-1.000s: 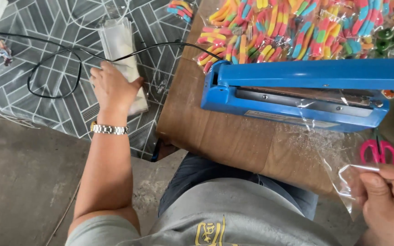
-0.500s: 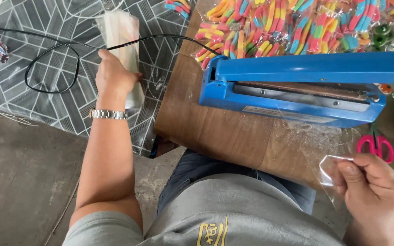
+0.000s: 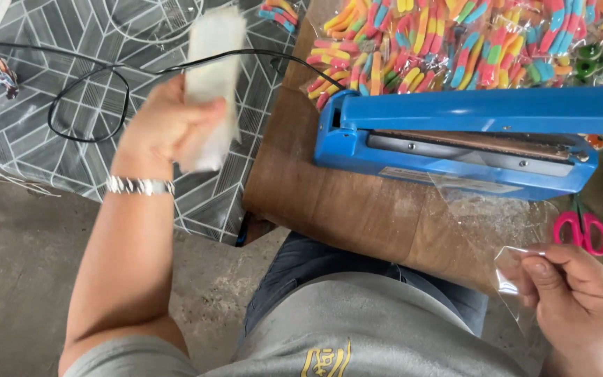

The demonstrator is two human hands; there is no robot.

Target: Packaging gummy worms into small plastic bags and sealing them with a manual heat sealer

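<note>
Two hands work over a brown worktop [image 3: 357, 209] that fills the middle and right of the view, with a grey patterned mat [image 3: 71, 105] on the floor at 10 o'clock from it. Across the worktop's far side, at 1 o'clock, lies a long blue sealer [image 3: 469, 139], its arm raised a little above its base. Beyond the sealer, at 12 to 1 o'clock, sits a heap of candy [image 3: 455, 42] in bright stripes, packed in clear bags. A black cord [image 3: 92, 91] loops over the mat and runs to the sealer's left end.

The left hand [image 3: 169, 126] is up over the mat at 10 o'clock, its fingers closed round a wad of bags [image 3: 211, 77], pale and blurred, which stands up out of the grip. A metal watch [image 3: 139, 186] rings that wrist.

The right hand [image 3: 581, 300] is low at 4 o'clock, by the worktop's near edge, thumb and fingers pinched on a single clear bag [image 3: 511, 279] that hangs loose to its left. Pink scissors [image 3: 584, 230] lie on the worktop just beyond the right hand, at 3 o'clock, below the sealer's right end.
</note>
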